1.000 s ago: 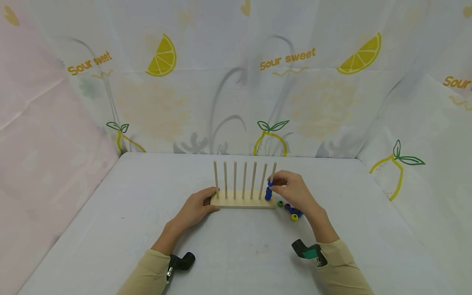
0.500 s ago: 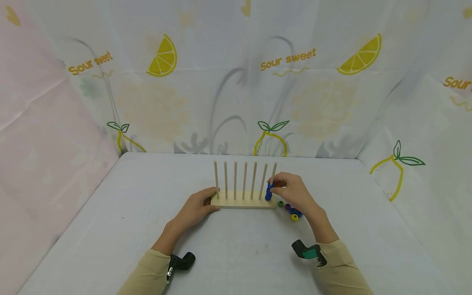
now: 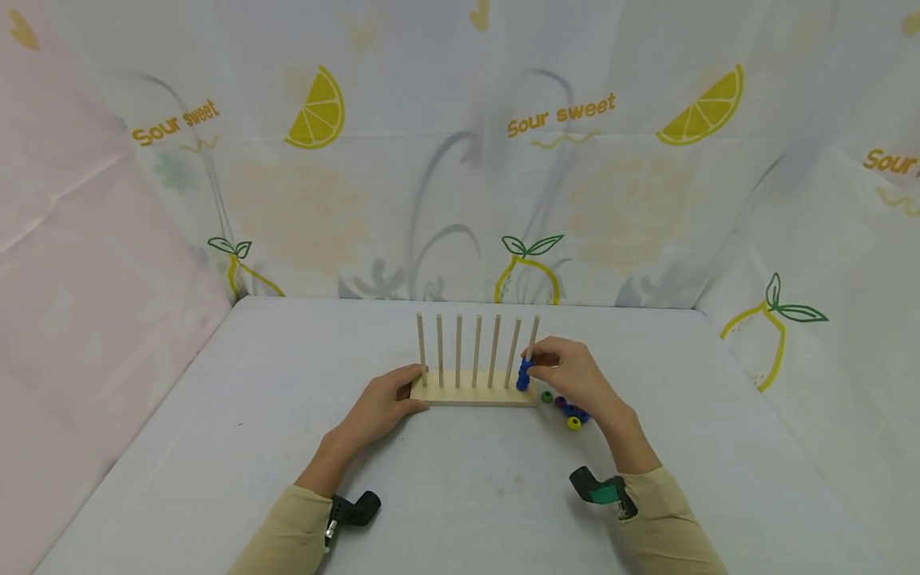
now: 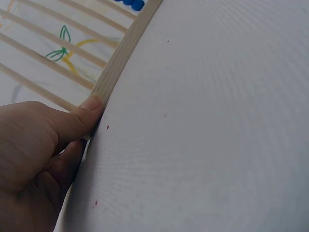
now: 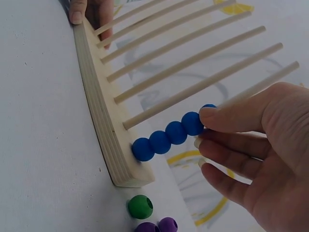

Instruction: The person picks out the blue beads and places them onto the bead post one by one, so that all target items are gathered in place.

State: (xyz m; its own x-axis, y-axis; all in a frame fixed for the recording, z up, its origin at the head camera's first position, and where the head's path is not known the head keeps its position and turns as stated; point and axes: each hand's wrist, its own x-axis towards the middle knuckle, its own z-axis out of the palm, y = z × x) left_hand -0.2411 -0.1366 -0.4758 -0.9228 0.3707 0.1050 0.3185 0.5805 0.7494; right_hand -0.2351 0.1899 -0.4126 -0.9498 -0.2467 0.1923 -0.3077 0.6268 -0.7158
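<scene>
My left hand [image 3: 378, 405] grips, likely steadying, the pale wooden peg-rack [image 3: 460, 394]; my right hand [image 3: 573, 371] fingertip-pinches a round blue bead [image 5: 208, 105].

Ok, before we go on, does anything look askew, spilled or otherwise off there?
Only one small thing: a few reddish specks mark the otherwise white tabletop; I can't tell what they are. The blue beads sit in line on the end peg, and the pegboard shows no visible damage.

White table [image 3: 460, 487], behind it a pale cloth [image 3: 431, 96] with lemon prints [image 3: 319, 114], left of it a pinkish cloth [image 3: 79, 239]
</scene>
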